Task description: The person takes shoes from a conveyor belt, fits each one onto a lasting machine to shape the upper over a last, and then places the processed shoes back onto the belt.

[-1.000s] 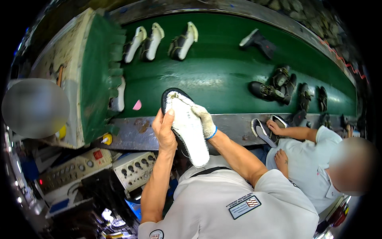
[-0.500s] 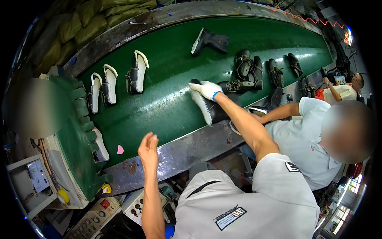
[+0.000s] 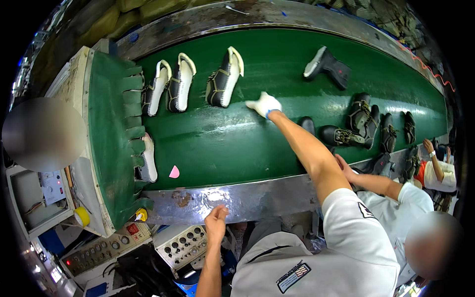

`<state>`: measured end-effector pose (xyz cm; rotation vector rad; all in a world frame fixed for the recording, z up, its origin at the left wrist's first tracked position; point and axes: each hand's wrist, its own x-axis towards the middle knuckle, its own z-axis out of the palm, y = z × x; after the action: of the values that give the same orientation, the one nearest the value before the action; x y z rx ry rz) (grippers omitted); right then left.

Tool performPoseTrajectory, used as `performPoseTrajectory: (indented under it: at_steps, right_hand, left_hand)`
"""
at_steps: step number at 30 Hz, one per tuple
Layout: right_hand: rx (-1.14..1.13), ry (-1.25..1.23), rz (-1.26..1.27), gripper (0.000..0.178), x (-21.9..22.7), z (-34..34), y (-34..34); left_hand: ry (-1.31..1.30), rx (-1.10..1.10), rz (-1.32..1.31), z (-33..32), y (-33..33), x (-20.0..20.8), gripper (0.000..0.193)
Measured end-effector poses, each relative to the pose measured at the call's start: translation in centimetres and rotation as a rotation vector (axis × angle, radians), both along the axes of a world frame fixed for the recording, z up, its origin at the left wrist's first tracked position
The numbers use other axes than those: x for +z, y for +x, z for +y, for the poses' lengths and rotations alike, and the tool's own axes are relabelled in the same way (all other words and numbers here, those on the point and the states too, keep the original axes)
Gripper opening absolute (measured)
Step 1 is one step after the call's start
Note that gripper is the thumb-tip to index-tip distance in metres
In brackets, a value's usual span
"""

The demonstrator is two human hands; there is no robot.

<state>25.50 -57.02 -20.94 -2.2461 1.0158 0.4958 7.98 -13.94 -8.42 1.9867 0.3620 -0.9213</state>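
Observation:
My right hand (image 3: 265, 104), in a white knit glove with a blue cuff, reaches over the green conveyor belt (image 3: 232, 158). It is open and holds nothing, its fingers pointing left. Nearest on its left is a black shoe upper (image 3: 225, 81) with a white stitched bottom and a pale raised collar. A dark shoe (image 3: 307, 124) lies to its right, partly hidden behind my forearm. My bare left hand (image 3: 216, 220) hovers by the metal edge (image 3: 257, 200) of the belt, fingers loosely bent and nothing in them.
More white-bottomed uppers (image 3: 181, 84) stand at the left; one (image 3: 149, 158) lies by the flap curtain (image 3: 133, 109). A pink piece (image 3: 174, 172) rests nearby. A black boot (image 3: 326, 68) and several laced shoes (image 3: 358, 111) lie right. A co-worker's hand (image 3: 345, 167) is beside my right arm.
My right hand has let go of the dark boot and moved left across the belt. My left hand's fingers are more bent. The view has shifted left.

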Motion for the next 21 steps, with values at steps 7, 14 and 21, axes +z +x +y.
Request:
performPoseTrajectory:
  at_steps: [7, 14, 21]
  right_hand:
    - [-0.582, 0.029, -0.125, 0.143, -4.6, 9.0, 15.3]
    - [-0.482, 1.325, -0.618, 0.057, -2.3, 10.5, 4.9]
    - [-0.639, 2.265, -0.012, 0.077, 17.1, 33.1, -13.6]
  left_hand:
    - [-0.062, 0.059, 0.090, 1.5, -3.3, 1.1, 0.025]
    - [-0.208, 0.363, 0.037, 8.7, -7.9, 1.3, 0.023]
    - [-0.319, 0.628, -0.355, 17.1, -4.0, 10.5, 0.039]
